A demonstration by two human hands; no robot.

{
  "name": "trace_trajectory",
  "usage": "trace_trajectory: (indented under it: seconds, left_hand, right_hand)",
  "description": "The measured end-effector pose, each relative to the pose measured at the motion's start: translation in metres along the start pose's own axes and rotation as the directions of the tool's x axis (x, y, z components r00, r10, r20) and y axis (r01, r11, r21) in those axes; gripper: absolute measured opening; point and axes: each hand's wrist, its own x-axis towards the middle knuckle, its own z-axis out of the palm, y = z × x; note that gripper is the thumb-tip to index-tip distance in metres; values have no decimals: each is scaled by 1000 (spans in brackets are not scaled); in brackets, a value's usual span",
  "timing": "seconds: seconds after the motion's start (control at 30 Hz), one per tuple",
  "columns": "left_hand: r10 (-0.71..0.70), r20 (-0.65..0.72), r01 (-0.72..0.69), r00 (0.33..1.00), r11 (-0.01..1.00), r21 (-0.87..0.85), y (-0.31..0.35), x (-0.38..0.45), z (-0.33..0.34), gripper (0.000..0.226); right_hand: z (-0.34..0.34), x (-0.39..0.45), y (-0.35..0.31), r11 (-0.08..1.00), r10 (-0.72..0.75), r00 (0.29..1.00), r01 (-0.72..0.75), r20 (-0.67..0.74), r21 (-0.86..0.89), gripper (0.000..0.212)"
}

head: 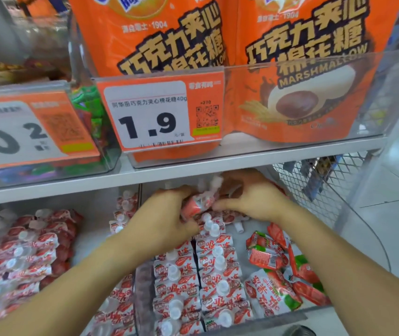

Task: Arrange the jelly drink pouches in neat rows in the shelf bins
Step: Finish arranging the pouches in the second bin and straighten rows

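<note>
Both my hands reach deep into the middle clear bin [142, 282] on the lower shelf. My left hand [162, 214] grips a red-and-white jelly drink pouch [197, 202] with a white cap, held tilted above the others. My right hand [249, 197] pinches at the same pouch from the right, fingers curled. Below them, two neat rows of pouches [198, 275] with white caps run toward me. Loose pouches [266, 258] lie jumbled on the bin's right side. The back of the bin is hidden by my hands.
A left bin holds a heap of the same pouches [23, 251]. The white shelf board [193, 170] hangs low over my hands. Above it stand orange marshmallow bags [303, 69] and a 1.9 price tag [154, 115]. A wire mesh basket [315, 185] sits at right.
</note>
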Motion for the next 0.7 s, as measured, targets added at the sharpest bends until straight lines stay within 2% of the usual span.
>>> trace_trajectory:
  seconds: [0.07,0.13,0.2,0.27,0.33,0.53,0.63,0.7]
  left_hand:
    - [47,-5,-46,999,997,66,-3,-5,-2,34]
    - [95,12,-96,995,988,120,-7,-10,-3,30]
    - [95,59,-102,994,987,121,-11,-15,-5,25]
    - [93,58,-98,994,991,91,-15,-19,-3,30]
    - [90,22,-91,996,991,94,-17,-23,0,29]
    - [87,-21,-85,996,993,86,-17,-27,1,31]
    - [79,-34,-75,996,993,87,-15,-29,1,36]
    - [80,-47,-76,996,993,95,-14,-30,1,38]
  right_hand:
    - [-6,5,15,963,48,999,-46,0,-267,45]
    - [-8,7,25,857,153,985,-94,75,-507,71]
    - [-5,9,28,755,260,953,-101,154,-648,93]
    - [-1,12,28,668,309,932,-72,188,-741,98]
    - [4,13,28,626,322,925,-47,203,-778,95]
    - [5,8,23,621,368,901,-53,231,-782,86]
    - [3,3,26,683,333,916,-69,225,-728,69]
    - [-2,-2,27,728,295,936,-91,191,-680,72]
